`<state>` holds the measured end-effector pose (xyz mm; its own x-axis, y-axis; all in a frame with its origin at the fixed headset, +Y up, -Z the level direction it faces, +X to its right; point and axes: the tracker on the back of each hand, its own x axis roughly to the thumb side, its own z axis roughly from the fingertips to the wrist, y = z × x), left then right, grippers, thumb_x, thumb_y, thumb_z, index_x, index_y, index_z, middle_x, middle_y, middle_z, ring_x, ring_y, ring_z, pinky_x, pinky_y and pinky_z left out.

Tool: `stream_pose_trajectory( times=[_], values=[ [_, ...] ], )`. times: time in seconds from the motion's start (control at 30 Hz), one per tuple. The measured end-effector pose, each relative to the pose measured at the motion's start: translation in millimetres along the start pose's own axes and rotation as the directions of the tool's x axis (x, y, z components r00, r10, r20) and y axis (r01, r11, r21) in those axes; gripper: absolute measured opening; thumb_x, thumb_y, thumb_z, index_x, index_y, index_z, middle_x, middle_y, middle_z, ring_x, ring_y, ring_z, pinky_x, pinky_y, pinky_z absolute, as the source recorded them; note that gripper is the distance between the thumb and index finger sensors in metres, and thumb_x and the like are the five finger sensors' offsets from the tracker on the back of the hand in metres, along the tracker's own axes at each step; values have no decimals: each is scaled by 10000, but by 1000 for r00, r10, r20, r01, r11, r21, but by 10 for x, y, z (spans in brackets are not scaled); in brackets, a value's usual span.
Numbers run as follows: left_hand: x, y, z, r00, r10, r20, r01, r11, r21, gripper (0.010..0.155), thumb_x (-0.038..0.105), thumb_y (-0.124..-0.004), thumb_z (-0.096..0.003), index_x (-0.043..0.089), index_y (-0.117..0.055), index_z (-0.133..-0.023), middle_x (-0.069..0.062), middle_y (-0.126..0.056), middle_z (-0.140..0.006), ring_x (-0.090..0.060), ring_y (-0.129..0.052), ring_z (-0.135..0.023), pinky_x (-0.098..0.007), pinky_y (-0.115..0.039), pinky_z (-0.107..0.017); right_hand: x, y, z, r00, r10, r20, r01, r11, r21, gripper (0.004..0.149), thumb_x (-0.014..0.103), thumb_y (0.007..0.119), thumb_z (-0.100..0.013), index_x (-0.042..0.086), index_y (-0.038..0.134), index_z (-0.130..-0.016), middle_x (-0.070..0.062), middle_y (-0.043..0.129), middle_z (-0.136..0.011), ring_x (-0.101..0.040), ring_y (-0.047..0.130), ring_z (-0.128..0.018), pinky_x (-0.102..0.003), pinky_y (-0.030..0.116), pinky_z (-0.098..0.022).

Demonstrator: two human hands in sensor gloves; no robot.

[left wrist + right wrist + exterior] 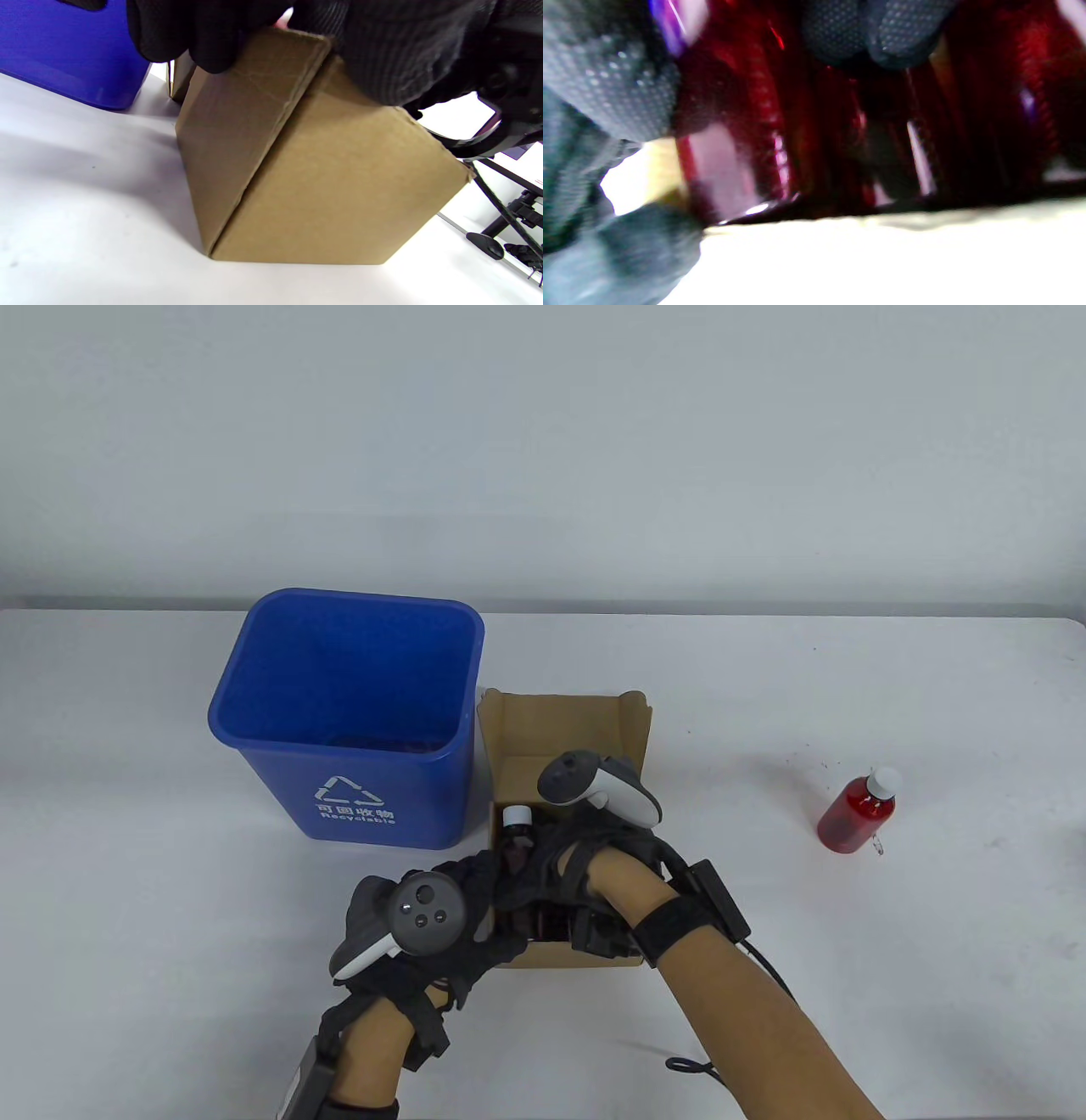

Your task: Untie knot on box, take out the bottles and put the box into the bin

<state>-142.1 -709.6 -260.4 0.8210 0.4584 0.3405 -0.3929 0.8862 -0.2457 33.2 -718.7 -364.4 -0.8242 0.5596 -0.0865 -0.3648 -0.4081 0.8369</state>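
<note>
Cardboard box (560,721), brown and open at the top, sits on the white table (848,984) just right of the blue plastic recycling bin (348,712), flaps standing up at the back. Left hand (441,925) has its gloved fingers (212,46) curled over the box's near-left top edge, so it's gripping the cardboard. Right hand (594,865) is reaching down inside the box, and the right wrist view, pretty blurry, shows fingertips (878,38) pressed up against dark red bottles (763,127) packed side by side. Can't really tell whether it's got a proper grip on one or is just touching them. One of those, a dark bottle with a white cap (517,827), pokes up in the box between the two hands. Another bottle of red liquid with a white cap (859,812) lies tilted on the table, well off to the right of the box.
</note>
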Motion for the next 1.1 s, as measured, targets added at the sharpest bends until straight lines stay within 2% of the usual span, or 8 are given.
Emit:
stream_pose_trajectory(
  times=[0.3, 0.47, 0.67, 0.87, 1.1],
  values=[
    [15, -3, 4, 1000, -16, -2, 16, 1000, 1, 976, 579, -794, -445, -12, -341, -1077, -264, -551, -1107, -581, -578, -1022, -806, -404, -713, 6, 19, 94, 1000, -11, 21, 12, 996, -88, 885, 596, 908, -401, 115, 445, -982, -113, 246, -1048, -232, 684, -780, -381, 688, -585],
    [12, -4, 10, 1000, -14, -3, 14, 1000, 4, 994, 587, -795, -444, -51, -347, -1061, -269, -559, -1101, -591, -583, -1011, -804, -408, -709, 33, 73, 148, 995, -77, 63, 86, 986, -145, 817, 511, 963, -391, 145, 504, -959, -112, 410, -1024, -314, 704, -770, -431, 691, -554],
    [38, -4, 24, 999, -42, -4, 42, 999, 10, 999, 594, -787, -456, -35, -320, -1076, -266, -526, -1112, -590, -560, -1017, -799, -409, -710, 37, 95, 258, 990, -71, 123, 97, 971, -220, 799, 484, 981, -385, 161, 528, -960, -121, 483, -997, -336, 719, -774, -443, 709, -527],
    [40, -8, 31, 999, -42, -2, 42, 999, 1, 979, 597, -777, -465, 26, -315, -1112, -259, -497, -1125, -590, -537, -1024, -804, -395, -709, 73, 61, 484, 984, -12, 176, 72, 938, -339, 801, 484, 985, -378, 168, 538, -963, -120, 503, -981, -341, 724, -767, -445, 714, -513],
    [45, -10, 37, 999, -49, -4, 49, 999, -6, 969, 601, -768, -468, 47, -315, -1122, -251, -489, -1132, -590, -528, -1029, -808, -387, -708, 19, -140, 858, 971, 2, 238, 112, 878, -465, 804, 489, 983, -378, 173, 536, -967, -111, 545, -946, -347, 731, -743, -439, 716, -496]
  ],
)
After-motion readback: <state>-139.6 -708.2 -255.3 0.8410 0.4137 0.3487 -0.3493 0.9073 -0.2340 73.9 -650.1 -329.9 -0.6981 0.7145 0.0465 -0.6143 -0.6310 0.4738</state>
